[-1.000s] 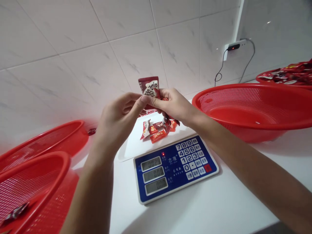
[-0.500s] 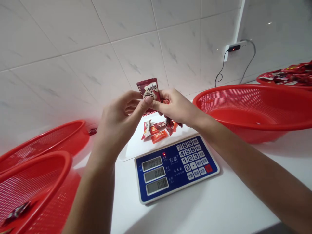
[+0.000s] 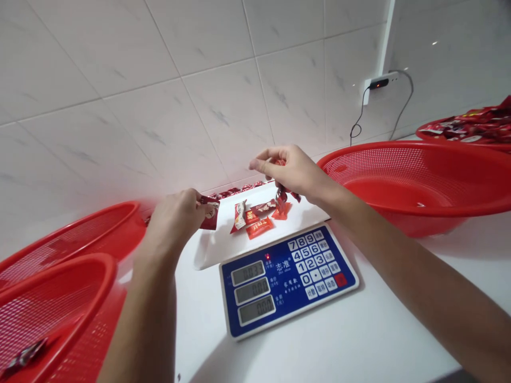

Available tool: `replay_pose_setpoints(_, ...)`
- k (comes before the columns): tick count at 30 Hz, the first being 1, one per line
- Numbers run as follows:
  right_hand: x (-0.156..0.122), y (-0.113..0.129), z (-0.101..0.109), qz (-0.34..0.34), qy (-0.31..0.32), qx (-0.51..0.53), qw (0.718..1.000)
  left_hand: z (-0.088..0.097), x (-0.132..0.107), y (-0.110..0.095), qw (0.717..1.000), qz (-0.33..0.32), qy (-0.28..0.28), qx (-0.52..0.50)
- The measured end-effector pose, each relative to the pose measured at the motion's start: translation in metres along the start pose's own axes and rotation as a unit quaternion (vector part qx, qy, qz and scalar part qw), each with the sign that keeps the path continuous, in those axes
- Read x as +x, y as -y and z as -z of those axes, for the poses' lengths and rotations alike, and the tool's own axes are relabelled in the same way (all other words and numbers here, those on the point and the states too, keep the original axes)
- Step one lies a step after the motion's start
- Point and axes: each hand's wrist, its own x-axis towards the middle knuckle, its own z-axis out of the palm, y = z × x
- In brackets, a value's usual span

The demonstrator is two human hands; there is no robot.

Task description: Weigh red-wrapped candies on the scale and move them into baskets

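The fingers (image 3: pixel 192 202) of the left hand (image 3: pixel 173 223) are closed on a dark red sweet packet (image 3: pixel 209 214), which projects beyond them and sits just over the left edge of the white tray (image 3: pixel 211 248). The fingers (image 3: pixel 265 166) of the right hand (image 3: pixel 291 171) are pinched on a small red twisted-wrapper sweet (image 3: pixel 281 194), held above the far right part of the tray; the hands stand well apart. Loose red sweet packets (image 3: pixel 255 218) lie on the tray, below and between the hands. A blue digital scale (image 3: pixel 287 282) stands just in front of the tray. A red mesh basket (image 3: pixel 415 183) lies to its right, with a wrapper-filled red basket (image 3: pixel 463 130) beyond. Two red mesh baskets (image 3: pixel 67 276) lie to its left.
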Motion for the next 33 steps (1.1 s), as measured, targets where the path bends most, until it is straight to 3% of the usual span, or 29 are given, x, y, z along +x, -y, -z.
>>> replay_pose_setpoints(8, 0.0, 0.006, -0.003, 0.002, -0.01, 0.056, 0.998, -0.023, 0.007, 0.01, 0.998, -0.022, 0.058, 0.031)
replay_pose_setpoints(15, 0.0, 0.005, -0.004, -0.014, -0.012, 0.092, 0.996, -0.011, 0.006, 0.003, 0.998, -0.02, 0.053, 0.013)
replay_pose_setpoints(18, -0.003, 0.009, -0.007, -0.008, -0.032, 0.131, 0.991, 0.002, -0.007, -0.018, 0.994, -0.067, 0.055, -0.07)
replay_pose_setpoints(21, -0.005, 0.013, -0.009, -0.008, -0.05, 0.165, 0.985, 0.014, -0.025, -0.044, 0.955, -0.159, 0.081, -0.238)
replay_pose_setpoints(23, -0.006, 0.014, -0.009, -0.007, -0.05, 0.177, 0.983, 0.017, -0.035, -0.057, 0.938, -0.203, 0.07, -0.273)
replay_pose_setpoints(26, -0.006, 0.014, -0.007, -0.003, -0.044, 0.184, 0.982, 0.015, -0.043, -0.065, 0.942, -0.238, 0.029, -0.234)
replay_pose_setpoints(33, -0.006, 0.014, -0.01, -0.027, -0.041, 0.209, 0.977, 0.007, -0.043, -0.067, 0.948, -0.256, -0.029, -0.189)
